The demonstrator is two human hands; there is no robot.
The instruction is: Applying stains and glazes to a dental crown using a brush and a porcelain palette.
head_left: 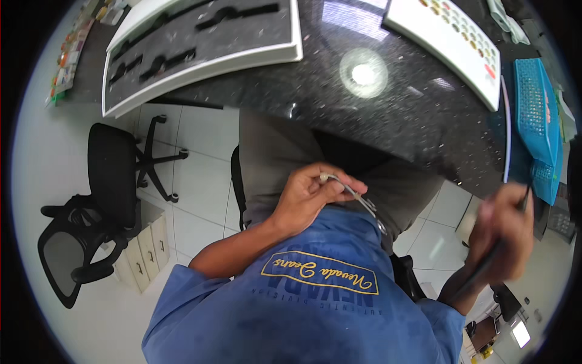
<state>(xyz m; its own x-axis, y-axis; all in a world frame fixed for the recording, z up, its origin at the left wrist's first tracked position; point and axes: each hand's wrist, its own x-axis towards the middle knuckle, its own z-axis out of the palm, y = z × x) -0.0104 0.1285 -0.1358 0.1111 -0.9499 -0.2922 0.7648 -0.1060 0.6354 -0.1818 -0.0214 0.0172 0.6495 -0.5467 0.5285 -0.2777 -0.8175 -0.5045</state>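
In front of my shirt, my left hand (315, 193) pinches a slim silver metal tool (370, 208) that looks like forceps. A small whitish piece (325, 177) sits at the tool's upper-left end, by the fingers. Off to the right, beside the counter's edge, my right hand (506, 233) is smeared by motion. Its fingers are closed round a long, dark, slender tool (488, 259), whose kind is too blurred to make out. The right hand is nearest to a blue perforated plastic basket (533, 115).
A black speckled counter (418, 127) runs across in front of me. On it stand a white box (206, 76) with dark foam cut-outs and a white tray (445, 51) with rows of coloured spots. Black office chairs (112, 176) and a drawer cabinet (148, 252) are at left.
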